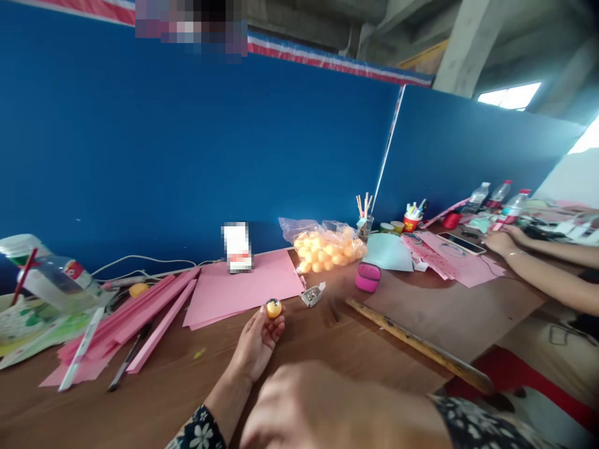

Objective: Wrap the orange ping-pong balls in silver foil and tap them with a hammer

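Observation:
An orange table tennis ball [274, 309] with dark marks on its upper side is held in the fingertips of my left hand [258, 340], above the brown table [201, 386]. Close to the camera, my right hand [313, 402] is bent and smeared by motion. Its fingers are mostly hidden, so I cannot see whether it holds anything. Beyond the ball lie pink paper sheets [248, 284] and a small metallic object [312, 294]. A clear plastic bag of orange balls [327, 249] rests against the blue partition [210, 137].
Pink paper strips [140, 312], a pen [131, 355] and a plastic bottle [60, 280] lie left. Rightward are a magenta box [367, 277], a wooden stick [421, 346] and a phone [462, 243]. A co-worker's arms [538, 268] reach in at far right.

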The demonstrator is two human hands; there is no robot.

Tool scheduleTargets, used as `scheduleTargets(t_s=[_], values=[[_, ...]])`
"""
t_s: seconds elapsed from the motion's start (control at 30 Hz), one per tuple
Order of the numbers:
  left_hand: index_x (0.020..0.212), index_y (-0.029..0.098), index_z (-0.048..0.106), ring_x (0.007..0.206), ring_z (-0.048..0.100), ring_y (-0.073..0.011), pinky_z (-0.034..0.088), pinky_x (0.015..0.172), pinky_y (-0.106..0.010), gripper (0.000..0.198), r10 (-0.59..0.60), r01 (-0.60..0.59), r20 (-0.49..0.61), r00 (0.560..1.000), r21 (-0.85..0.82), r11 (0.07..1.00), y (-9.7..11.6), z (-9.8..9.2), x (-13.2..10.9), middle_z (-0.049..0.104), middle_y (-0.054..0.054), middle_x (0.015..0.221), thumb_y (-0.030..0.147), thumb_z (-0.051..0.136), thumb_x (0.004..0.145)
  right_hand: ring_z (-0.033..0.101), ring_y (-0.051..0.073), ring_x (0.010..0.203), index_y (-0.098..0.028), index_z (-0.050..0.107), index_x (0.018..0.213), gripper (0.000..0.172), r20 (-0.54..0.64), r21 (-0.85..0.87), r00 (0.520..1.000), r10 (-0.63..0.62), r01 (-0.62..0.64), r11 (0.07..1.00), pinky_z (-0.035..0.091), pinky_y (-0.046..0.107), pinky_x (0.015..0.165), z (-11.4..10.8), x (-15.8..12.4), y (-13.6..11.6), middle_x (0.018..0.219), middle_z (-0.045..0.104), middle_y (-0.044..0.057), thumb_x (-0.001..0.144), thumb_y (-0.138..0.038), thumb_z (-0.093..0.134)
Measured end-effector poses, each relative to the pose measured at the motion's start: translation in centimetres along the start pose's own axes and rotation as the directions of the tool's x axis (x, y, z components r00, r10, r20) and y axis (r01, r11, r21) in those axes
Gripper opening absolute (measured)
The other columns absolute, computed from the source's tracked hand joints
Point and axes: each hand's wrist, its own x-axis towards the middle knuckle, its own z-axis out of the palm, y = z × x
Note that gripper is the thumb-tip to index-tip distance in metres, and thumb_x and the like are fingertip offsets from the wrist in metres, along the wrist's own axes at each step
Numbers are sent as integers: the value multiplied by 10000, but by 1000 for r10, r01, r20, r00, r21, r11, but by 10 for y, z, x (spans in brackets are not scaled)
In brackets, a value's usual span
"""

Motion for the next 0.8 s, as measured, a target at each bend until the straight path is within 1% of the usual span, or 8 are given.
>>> scheduleTargets(t_s=[0.07, 0.13, 0.17, 0.23, 0.3, 0.4, 0.63, 0.8], values=[[933, 98, 629, 679, 628, -117, 543, 617, -216, 195, -5, 5, 8, 1000, 0, 1000, 0, 0, 0, 669, -120, 906, 219, 541, 808, 545, 204, 935, -174, 541, 1074, 244, -140, -93, 967, 214, -228, 969, 420, 357, 813, -20, -21, 41, 1005, 588, 87, 871, -213, 413], [933, 97, 627, 685, 623, -112, 539, 628, -211, 202, -7, 7, 27, 1000, 4, 1000, -1, 0, 0, 665, -117, 915, 232, 547, 805, 543, 212, 902, -181, 562, 1007, 200, -355, -262, 802, 480, -578, 773, 415, 348, 807, -36, -52, 81, 954, 593, 75, 824, -212, 486], [934, 97, 626, 686, 621, -110, 537, 631, -210, 206, -8, 8, 36, 999, 7, 1000, -1, 0, 0, 663, -117, 919, 237, 548, 805, 531, 228, 926, -170, 555, 1022, 222, -410, -336, 742, 530, -663, 669, 406, 356, 821, -41, -68, 98, 978, 581, 92, 811, -213, 500], [934, 96, 624, 686, 618, -108, 534, 635, -211, 208, -10, 9, 37, 999, 12, 1000, -2, 0, 0, 661, -118, 922, 240, 549, 804, 501, 269, 971, -133, 536, 1066, 281, -448, -469, 683, 577, -729, 498, 384, 386, 843, -45, -98, 124, 1036, 545, 136, 796, -202, 504], [938, 95, 622, 687, 616, -107, 533, 637, -211, 207, -11, 10, 30, 999, 15, 1000, -2, -1, 0, 660, -119, 922, 236, 546, 806, 513, 272, 932, -117, 531, 1061, 277, -426, -516, 632, 648, -758, 399, 396, 374, 803, -43, -119, 139, 1005, 541, 147, 804, -204, 475], [945, 95, 619, 687, 613, -104, 530, 640, -208, 212, -11, 11, 27, 1000, 15, 1000, -2, -2, 1, 658, -118, 924, 237, 546, 806, 531, 244, 874, -134, 540, 980, 213, -354, -526, 610, 708, -756, 388, 394, 333, 761, -37, -128, 147, 932, 546, 125, 835, -227, 416], [943, 99, 619, 690, 614, -110, 529, 639, -211, 215, -5, 5, 37, 999, 1, 1000, -2, -3, 0, 657, -123, 932, 243, 564, 793, 551, 243, 839, -132, 506, 902, 157, -286, -501, 551, 784, -783, 368, 369, 315, 722, -35, -110, 142, 893, 560, 131, 815, -213, 403], [928, 98, 619, 687, 616, -114, 529, 636, -217, 217, -9, 9, 41, 999, -10, 1000, -2, -4, 1, 658, -121, 920, 256, 570, 788, 585, 233, 781, -119, 494, 921, 177, -248, -453, 552, 796, -793, 408, 393, 308, 671, -31, -108, 140, 862, 586, 133, 809, -184, 372]])
